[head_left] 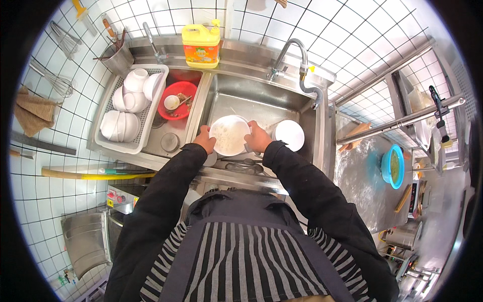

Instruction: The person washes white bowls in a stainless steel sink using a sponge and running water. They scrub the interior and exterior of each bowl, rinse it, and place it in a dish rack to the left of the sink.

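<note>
White dishes (pixel 290 135) and dark utensils (pixel 245 166) crowd the bowl (pixel 230 136) left fingers (pixel 205 133) and right fingers (pixel 251 132) tightly pinch.

Far left of the left hand (pixel 206 140), two wire whisks (pixel 56 83) and a brown cloth (pixel 34 111) hang along the white-tiled wall (pixel 40 207); farther ahead on that side stands a metal utensil holder (pixel 118 59). Well to the right of the right hand (pixel 258 137), a light-blue basin (pixel 386 168) sits on a metal table (pixel 361 183).

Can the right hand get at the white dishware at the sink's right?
Likely yes: the right hand is close beside the white dishware, nothing visible between, though it's occupied holding the white bowl.
</note>
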Demonstrator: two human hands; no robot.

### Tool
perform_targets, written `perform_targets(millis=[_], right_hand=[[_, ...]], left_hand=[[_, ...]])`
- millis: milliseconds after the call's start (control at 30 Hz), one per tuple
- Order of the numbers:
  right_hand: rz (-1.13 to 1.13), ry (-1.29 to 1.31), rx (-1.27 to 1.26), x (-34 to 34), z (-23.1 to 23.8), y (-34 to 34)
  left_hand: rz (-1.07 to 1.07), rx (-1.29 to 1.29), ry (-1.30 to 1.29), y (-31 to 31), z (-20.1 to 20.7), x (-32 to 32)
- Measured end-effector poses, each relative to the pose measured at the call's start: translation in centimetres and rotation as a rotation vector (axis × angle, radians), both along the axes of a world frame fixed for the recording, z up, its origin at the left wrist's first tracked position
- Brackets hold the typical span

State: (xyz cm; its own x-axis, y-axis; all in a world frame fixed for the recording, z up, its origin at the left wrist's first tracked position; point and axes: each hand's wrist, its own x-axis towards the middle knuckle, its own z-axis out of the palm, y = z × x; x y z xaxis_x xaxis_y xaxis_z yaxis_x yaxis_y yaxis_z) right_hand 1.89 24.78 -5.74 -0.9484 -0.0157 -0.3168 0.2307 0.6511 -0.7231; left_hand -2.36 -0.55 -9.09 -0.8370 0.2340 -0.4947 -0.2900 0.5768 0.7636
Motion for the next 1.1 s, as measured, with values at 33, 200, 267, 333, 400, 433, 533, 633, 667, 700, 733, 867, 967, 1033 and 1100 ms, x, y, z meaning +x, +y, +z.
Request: perform_targets(millis=[33,200,267,333,400,433,533,633,667,700,733,867,967,1033,1100], right_hand=[[0.007,0.002,-0.043,0.1,-0.5,0.0],[-0.057,-0.112,-0.329,0.7,-2.7,0.1],[-0.051,-0.163,-0.437,0.9,-3.3,0.2],[-0.065,-0.258,-0.506,1.0,-3.6,0.5],[-0.076,-0.375,-0.568,1.0,-3.8,0.8],[-0.073,-0.375,-0.534,0.9,-3.9,1.0],[-0.109,-0.422,-0.539,0.4,-4.5,1.2],[-0.281,-0.529,-0.622,-0.1,-5.2,1.0],[-0.310,-0.532,-0.640,-0.2,-5.4,0.8],[-0.347,-0.557,-0.631,-0.3,-5.6,0.6],[-0.352,-0.553,-0.688,-0.4,-5.7,0.5],[-0.411,-0.635,-0.745,-0.4,-5.9,-0.2],[-0.414,-0.671,-0.752,-0.3,-6.5,-0.6],[-0.375,-0.690,-0.726,-0.4,-7.4,-0.9],[-0.308,-0.720,-0.653,-0.5,-8.4,-1.0]], left_hand=[[0.031,0.048,-0.040,-0.2,0.2,0.1],[0.218,0.246,-0.277,-0.6,1.2,0.7],[0.277,0.280,-0.329,-0.7,1.8,0.9],[0.337,0.384,-0.369,-0.8,2.5,1.2],[0.380,0.461,-0.388,-0.8,3.3,1.6],[0.389,0.487,-0.388,-0.7,3.7,1.8],[0.407,0.490,-0.379,-0.5,4.9,2.1],[0.417,0.462,-0.372,-0.2,5.8,1.8],[0.418,0.455,-0.369,-0.1,6.1,1.6],[0.410,0.441,-0.368,0.0,6.3,1.3],[0.399,0.429,-0.365,0.1,6.5,1.0],[0.365,0.360,-0.347,0.4,6.7,-0.6],[0.288,0.281,-0.297,0.7,6.4,-1.7],[0.262,0.182,-0.217,0.9,6.2,-2.3],[0.236,0.111,-0.155,1.2,6.1,-2.6]])
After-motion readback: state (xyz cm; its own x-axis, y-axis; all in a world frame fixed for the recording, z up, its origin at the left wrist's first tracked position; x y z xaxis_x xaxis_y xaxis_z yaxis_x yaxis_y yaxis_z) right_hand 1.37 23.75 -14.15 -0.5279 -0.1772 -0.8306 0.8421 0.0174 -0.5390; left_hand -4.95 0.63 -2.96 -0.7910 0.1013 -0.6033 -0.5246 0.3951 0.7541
